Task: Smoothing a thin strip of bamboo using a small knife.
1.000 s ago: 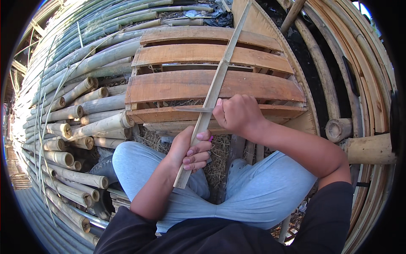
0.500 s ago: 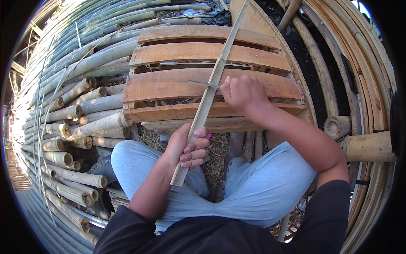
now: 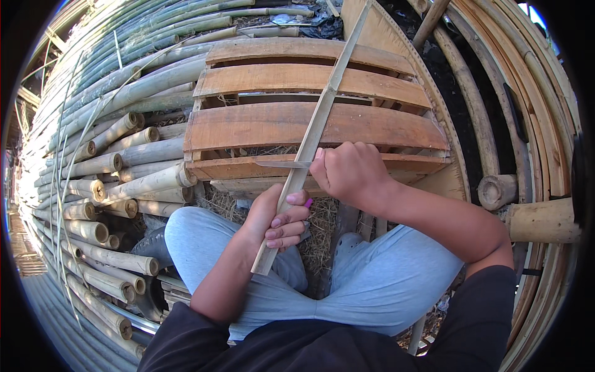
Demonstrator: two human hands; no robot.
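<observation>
A long split bamboo strip (image 3: 317, 120) slants from over my lap up across a slatted wooden bench. My left hand (image 3: 280, 218) is closed around its lower part, with the strip's cut end sticking out below the fingers. A small bright pink bit (image 3: 308, 203) shows beside those fingers; I cannot make out what it is. My right hand (image 3: 353, 170) grips a knife in a fist, its handle hidden by the fingers. The thin knife blade (image 3: 282, 164) lies crosswise over the strip, touching it a little above my left hand, its tip pointing left.
The slatted wooden bench (image 3: 248, 121) stands in front of my knees. Stacked bamboo poles (image 3: 149, 152) fill the left side, cut ends toward me. A curved toothed-edge panel (image 3: 396, 37) rises behind the bench. More poles and long strips (image 3: 545, 99) line the right. Straw (image 3: 322, 232) covers the ground.
My right hand and the knife have slid down along the strip toward my left hand. The left hand stays about where it was, still holding the strip.
</observation>
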